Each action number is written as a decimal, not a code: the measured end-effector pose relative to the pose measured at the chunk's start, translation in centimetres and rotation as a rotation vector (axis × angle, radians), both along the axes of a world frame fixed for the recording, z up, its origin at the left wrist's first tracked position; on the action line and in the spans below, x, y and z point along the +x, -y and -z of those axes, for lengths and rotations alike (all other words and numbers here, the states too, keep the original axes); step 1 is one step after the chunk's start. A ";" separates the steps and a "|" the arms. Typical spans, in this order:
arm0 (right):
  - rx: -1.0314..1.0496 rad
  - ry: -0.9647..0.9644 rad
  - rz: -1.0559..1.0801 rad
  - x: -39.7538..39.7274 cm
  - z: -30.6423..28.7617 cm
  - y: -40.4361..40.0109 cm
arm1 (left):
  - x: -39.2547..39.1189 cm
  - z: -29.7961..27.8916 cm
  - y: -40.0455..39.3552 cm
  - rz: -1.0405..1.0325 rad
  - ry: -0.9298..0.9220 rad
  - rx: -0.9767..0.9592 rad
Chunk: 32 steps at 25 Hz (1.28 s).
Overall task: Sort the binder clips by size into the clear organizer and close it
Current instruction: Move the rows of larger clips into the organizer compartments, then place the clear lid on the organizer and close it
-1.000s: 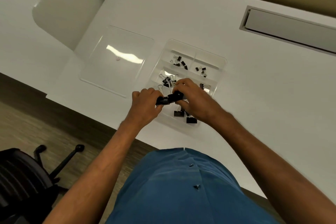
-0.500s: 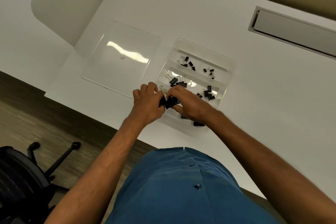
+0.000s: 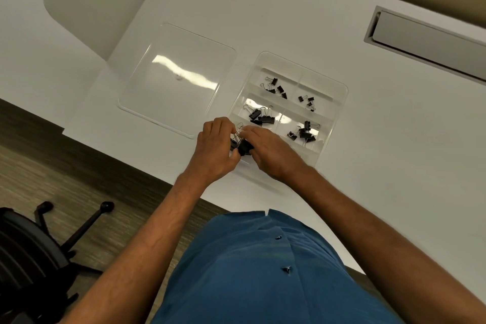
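Observation:
The clear organizer point(image 3: 339, 105) lies open on the white table, with black binder clips in its compartments: small ones point(image 3: 307, 101) at the far right, mid-sized ones point(image 3: 274, 87) at the far left, larger ones point(image 3: 260, 116) in the middle left and more point(image 3: 303, 133) in the middle right. My left hand point(image 3: 217, 150) and my right hand point(image 3: 271, 151) meet over the near left compartment. Both pinch large black binder clips point(image 3: 243, 146) between them. The near compartments are mostly hidden by my hands.
The organizer's clear lid point(image 3: 178, 79) lies flat to the left of it. A grey cable slot point(image 3: 426, 39) sits in the table at the far right. The table's near edge runs just below my wrists. An office chair point(image 3: 29, 252) stands on the floor at the left.
Both hands have drawn closer together and shifted toward the organizer's near left corner, still gripping the large clips. The view has shifted slightly.

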State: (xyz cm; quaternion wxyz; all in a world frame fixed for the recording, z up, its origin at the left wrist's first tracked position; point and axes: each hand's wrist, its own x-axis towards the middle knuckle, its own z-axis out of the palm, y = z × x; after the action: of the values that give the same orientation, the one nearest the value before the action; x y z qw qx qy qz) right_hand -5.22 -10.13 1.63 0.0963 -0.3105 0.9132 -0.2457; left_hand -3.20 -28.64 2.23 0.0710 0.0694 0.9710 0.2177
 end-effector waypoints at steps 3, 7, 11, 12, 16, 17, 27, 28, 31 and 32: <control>0.043 -0.093 0.150 0.5 -0.2 -0.5 | 0.5 0.5 -0.4 -0.017 -0.030 -0.060; 0.237 -0.089 0.138 1.1 0.5 -1.2 | 0.5 1.1 -0.8 -0.037 -0.039 -0.208; 0.288 -0.086 0.094 2.0 0.8 -1.2 | 0.1 1.3 -1.5 -0.082 0.040 -0.230; 0.298 -0.089 0.084 2.1 0.7 -1.2 | 0.1 1.4 -1.7 -0.083 0.046 -0.241; 0.291 -0.078 0.048 2.4 0.6 -1.7 | 0.3 1.6 -1.8 -0.081 0.013 -0.256; 0.269 -0.073 0.043 2.5 0.5 -1.8 | 0.3 1.5 -1.8 -0.082 -0.003 -0.255; 0.019 -0.054 0.165 2.7 -1.8 -3.4 | 2.5 -1.6 -1.4 -0.116 -0.078 -0.101; 0.003 -0.052 0.185 2.3 -2.0 -3.2 | 2.6 -2.0 -1.0 -0.134 -0.081 -0.078; -0.026 -0.051 0.194 1.2 -2.9 -1.7 | 3.0 -2.6 0.9 -0.196 -0.103 -0.055; -0.032 -0.052 0.189 0.8 -3.5 -1.0 | 2.8 -2.8 1.8 -0.207 -0.114 -0.054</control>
State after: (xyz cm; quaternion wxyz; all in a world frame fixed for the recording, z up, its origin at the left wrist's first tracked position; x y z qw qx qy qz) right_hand -4.45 -9.16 5.09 0.0441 -0.2309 0.9366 -0.2600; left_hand -0.39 -30.42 5.06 -0.0053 -0.0209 0.9809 0.1931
